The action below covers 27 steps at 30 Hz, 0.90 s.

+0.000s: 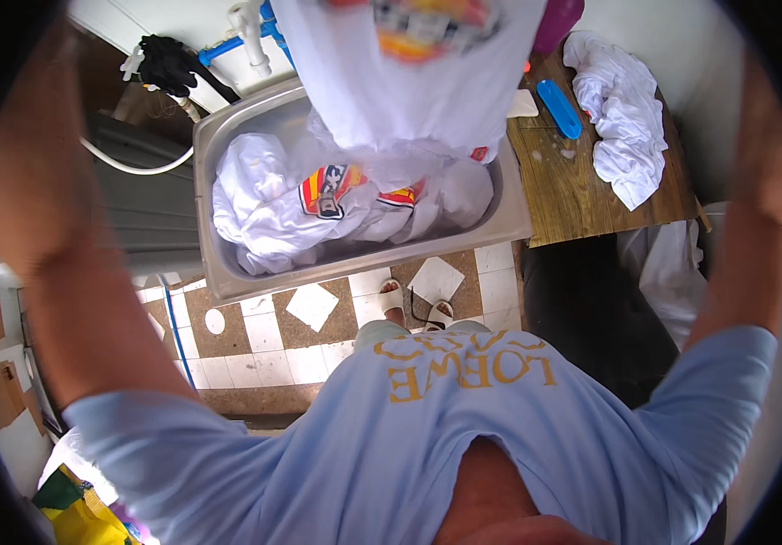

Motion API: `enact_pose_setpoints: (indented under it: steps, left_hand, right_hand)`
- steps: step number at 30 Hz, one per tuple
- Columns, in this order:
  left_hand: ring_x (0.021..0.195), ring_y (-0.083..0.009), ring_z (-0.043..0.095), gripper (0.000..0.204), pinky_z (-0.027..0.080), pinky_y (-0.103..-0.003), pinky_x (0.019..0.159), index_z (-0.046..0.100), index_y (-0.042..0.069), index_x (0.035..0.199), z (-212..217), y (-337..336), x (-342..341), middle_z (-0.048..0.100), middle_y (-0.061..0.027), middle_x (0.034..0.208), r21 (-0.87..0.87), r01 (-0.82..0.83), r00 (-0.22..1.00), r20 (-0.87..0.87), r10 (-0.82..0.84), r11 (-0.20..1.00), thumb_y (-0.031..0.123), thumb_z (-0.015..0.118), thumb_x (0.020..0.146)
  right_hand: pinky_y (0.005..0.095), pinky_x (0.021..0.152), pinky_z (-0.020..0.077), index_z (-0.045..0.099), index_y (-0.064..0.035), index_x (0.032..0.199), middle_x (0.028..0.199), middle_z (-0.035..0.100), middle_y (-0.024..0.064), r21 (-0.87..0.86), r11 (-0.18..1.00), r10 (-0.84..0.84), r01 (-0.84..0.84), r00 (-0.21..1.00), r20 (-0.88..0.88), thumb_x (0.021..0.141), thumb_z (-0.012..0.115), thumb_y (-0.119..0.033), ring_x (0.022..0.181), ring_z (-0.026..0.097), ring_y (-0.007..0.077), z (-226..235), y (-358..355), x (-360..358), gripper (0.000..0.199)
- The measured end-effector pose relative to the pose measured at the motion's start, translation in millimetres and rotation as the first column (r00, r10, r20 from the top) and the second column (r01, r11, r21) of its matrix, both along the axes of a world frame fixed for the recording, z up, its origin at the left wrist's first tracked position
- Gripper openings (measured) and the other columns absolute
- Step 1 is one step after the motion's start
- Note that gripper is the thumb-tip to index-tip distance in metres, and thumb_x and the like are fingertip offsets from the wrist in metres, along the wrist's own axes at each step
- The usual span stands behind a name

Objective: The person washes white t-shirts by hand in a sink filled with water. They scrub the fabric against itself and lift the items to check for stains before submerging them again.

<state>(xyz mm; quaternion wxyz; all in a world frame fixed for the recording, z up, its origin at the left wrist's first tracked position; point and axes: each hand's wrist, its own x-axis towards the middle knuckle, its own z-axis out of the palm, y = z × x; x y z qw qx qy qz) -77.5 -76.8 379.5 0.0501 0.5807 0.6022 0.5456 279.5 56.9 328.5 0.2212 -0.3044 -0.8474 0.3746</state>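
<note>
Both my arms are raised, and my hands lie beyond the picture's edge, so what they grip is hidden. A white T-shirt point(409, 100) with a red, yellow and black print hangs above the steel sink point(364, 271), blurred at the top. Its lower part droops into the sink, close to the other cloth. More wet-looking white printed shirts point(264, 213) lie bunched in the sink. Right of the sink, a crumpled white garment point(623, 118) rests on a wooden board point(559, 195), beside a blue brush-like piece point(559, 109) and a pale block point(523, 104).
Blue pipes and a white tap point(250, 36) stand behind the sink. A black cloth point(173, 65) hangs at the far left above a white hose point(128, 166). Something purple point(556, 23) sits at the back right. Tiled floor point(273, 336) shows below, with a yellow-green bag point(82, 509) at the lower left.
</note>
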Motion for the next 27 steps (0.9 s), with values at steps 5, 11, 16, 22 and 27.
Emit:
enact_pose_setpoints:
  steps: [5,11,16,22,27]
  left_hand:
    - [0.069,-0.0345,0.060,0.022,0.048,-0.041,0.066,0.060,0.005,0.088,-155.9,38.1,30.3,0.061,-0.0175,0.078,-0.197,-0.014,0.998,-0.064,0.002,0.980,0.025,0.056,0.082]
    - [0.096,-0.0387,0.053,0.035,0.043,-0.047,0.080,0.057,0.006,0.108,-381.4,26.1,71.0,0.052,-0.0156,0.115,-0.164,-0.323,0.875,-0.427,0.228,0.932,0.021,0.058,0.077]
    - [0.093,-0.0368,0.054,0.038,0.046,-0.047,0.074,0.055,0.009,0.111,-388.8,19.4,82.4,0.050,-0.0170,0.114,-0.428,-0.292,0.870,-0.491,0.052,0.855,0.025,0.059,0.076]
    - [0.094,-0.0343,0.054,0.028,0.047,-0.045,0.069,0.054,0.008,0.099,-387.2,48.0,64.3,0.055,-0.0136,0.095,-0.501,-0.332,0.818,-0.575,-0.021,0.799,0.022,0.057,0.075]
    - [0.100,-0.0337,0.052,0.043,0.045,-0.046,0.078,0.053,0.015,0.112,-402.9,40.1,80.3,0.051,-0.0141,0.112,-0.354,-0.314,0.787,-0.616,0.033,0.881,0.018,0.062,0.070]
  right_hand:
    - [0.0358,0.077,0.0466,0.065,-0.0075,0.095,0.098,0.062,0.0068,-0.275,0.961,-0.087,0.030,0.977,-0.196,0.083,0.062,-0.031,0.089,0.060,0.0205,-126.1,-14.1,-67.8,0.026]
    - [0.0435,0.076,0.0425,0.067,-0.0121,0.094,0.097,0.060,0.0093,0.606,0.774,-0.199,0.184,0.979,-0.044,0.078,0.063,-0.033,0.090,0.056,0.0282,-309.1,-8.7,-131.4,0.027]
    - [0.0517,0.078,0.0380,0.065,-0.0142,0.095,0.106,0.055,0.0110,0.566,0.787,-0.431,0.244,0.874,0.223,0.079,0.058,-0.033,0.097,0.051,0.0338,-337.6,-44.1,-162.0,0.025]
    - [0.0534,0.079,0.0373,0.063,-0.0114,0.090,0.108,0.054,0.0124,0.591,0.735,-0.478,0.333,0.872,0.104,0.079,0.057,-0.029,0.097,0.051,0.0339,-376.4,-26.7,-167.7,0.021]
    - [0.0453,0.082,0.0415,0.063,-0.0104,0.085,0.095,0.059,0.0138,0.443,0.886,-0.344,0.139,0.837,0.426,0.080,0.055,-0.026,0.093,0.055,0.0327,-349.8,-11.3,-163.5,0.018]
